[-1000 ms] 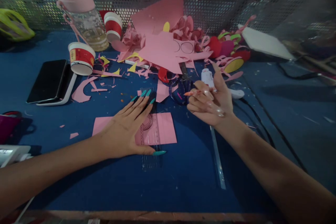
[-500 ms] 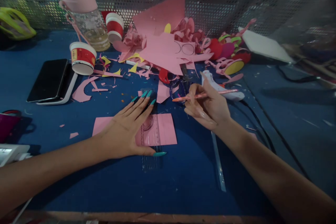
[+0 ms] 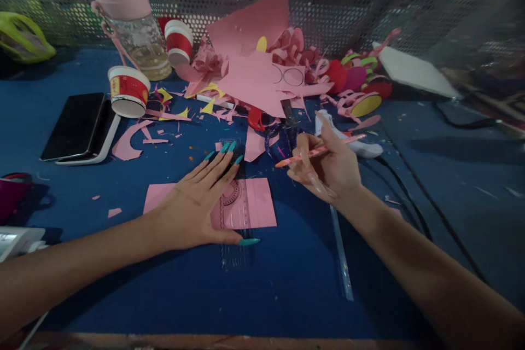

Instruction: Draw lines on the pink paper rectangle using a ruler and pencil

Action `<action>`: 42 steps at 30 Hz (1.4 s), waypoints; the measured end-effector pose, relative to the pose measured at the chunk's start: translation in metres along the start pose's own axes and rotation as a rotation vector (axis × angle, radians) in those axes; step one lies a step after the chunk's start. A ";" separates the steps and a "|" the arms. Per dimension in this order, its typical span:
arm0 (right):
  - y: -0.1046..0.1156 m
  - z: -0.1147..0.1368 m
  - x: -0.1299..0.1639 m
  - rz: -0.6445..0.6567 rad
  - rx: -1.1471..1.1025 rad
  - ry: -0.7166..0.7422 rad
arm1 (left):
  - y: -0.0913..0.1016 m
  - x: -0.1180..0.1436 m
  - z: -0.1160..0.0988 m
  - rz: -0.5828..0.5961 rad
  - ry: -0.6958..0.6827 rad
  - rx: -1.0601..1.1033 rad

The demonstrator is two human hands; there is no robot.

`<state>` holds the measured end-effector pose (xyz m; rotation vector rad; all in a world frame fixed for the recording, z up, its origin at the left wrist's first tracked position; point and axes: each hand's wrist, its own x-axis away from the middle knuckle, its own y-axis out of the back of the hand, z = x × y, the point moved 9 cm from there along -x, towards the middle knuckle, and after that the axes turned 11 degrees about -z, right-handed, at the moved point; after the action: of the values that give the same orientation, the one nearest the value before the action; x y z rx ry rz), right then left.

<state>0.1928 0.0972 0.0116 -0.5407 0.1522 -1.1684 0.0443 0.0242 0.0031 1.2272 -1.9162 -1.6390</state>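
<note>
My left hand [image 3: 192,202] lies flat with its fingers spread, pressing a clear plastic ruler [image 3: 235,216] that has a protractor cut-out. The ruler stands across a pink paper rectangle [image 3: 262,202] and sticks out beyond both its long edges. Part of the paper is hidden under my palm. To the right, my right hand [image 3: 332,167] is closed around a slim pink-orange pencil [image 3: 293,160]. Its tip points left, above the table and apart from the paper. Just behind that hand are a white glue gun [image 3: 367,149] and dark blue-handled scissors [image 3: 279,142].
Pink paper sheets [image 3: 250,82] and curled scraps pile up at the back. Paper cups [image 3: 129,90], a pink-topped bottle [image 3: 123,0] and a black phone [image 3: 76,123] stand or lie at left. A clear strip [image 3: 342,257] lies at right, near a black cord [image 3: 410,202].
My right hand has tilted the pencil, so its tip is slightly lower and further right and its back end is higher. My left hand stays put on the ruler.
</note>
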 end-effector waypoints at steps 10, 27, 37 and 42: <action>-0.001 0.001 0.001 0.036 -0.009 -0.004 | 0.000 -0.001 -0.001 0.008 0.004 -0.006; 0.001 0.002 0.000 -0.041 0.070 0.007 | 0.001 -0.001 -0.001 -0.001 -0.016 -0.024; -0.002 -0.003 0.001 -0.030 0.166 0.081 | 0.002 -0.001 -0.001 -0.018 -0.026 -0.017; -0.002 -0.005 0.003 -0.068 0.244 0.134 | 0.000 -0.001 0.000 -0.015 -0.011 -0.004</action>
<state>0.1907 0.0924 0.0091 -0.2537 0.1046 -1.2699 0.0444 0.0252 0.0036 1.2366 -1.9139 -1.6600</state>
